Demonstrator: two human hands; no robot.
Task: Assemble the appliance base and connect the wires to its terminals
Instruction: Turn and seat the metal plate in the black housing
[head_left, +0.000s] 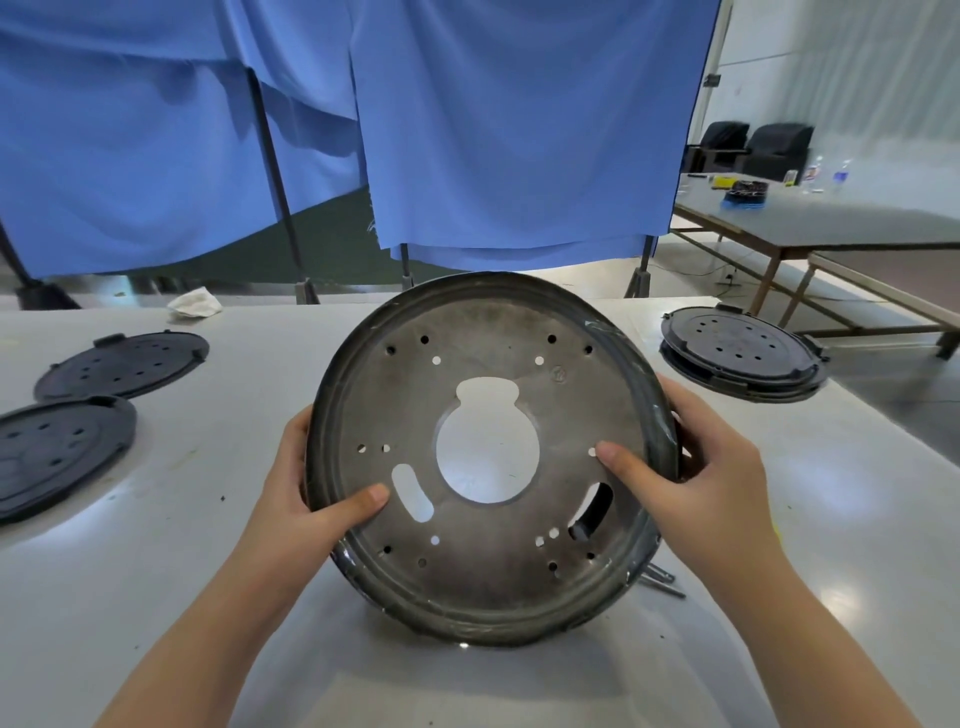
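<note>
A round grey metal base plate (483, 587) with a large keyhole-shaped centre opening, curved slots and several small holes stands tilted up on its lower edge on the white table (156, 545). My left hand (311, 483) grips its left rim, thumb on the plate's face. My right hand (696, 462) grips the right rim, thumb pressed near a small hole. A dark rim or ring runs around the plate's edge. No wires are in sight.
Two black round plastic discs (122, 364) (57, 452) lie on the table at the left. A stack of similar discs (743, 353) sits at the right back. A crumpled white cloth (195, 303) lies at the far edge. Small metal parts (662, 582) poke out behind the plate. Blue curtains hang behind.
</note>
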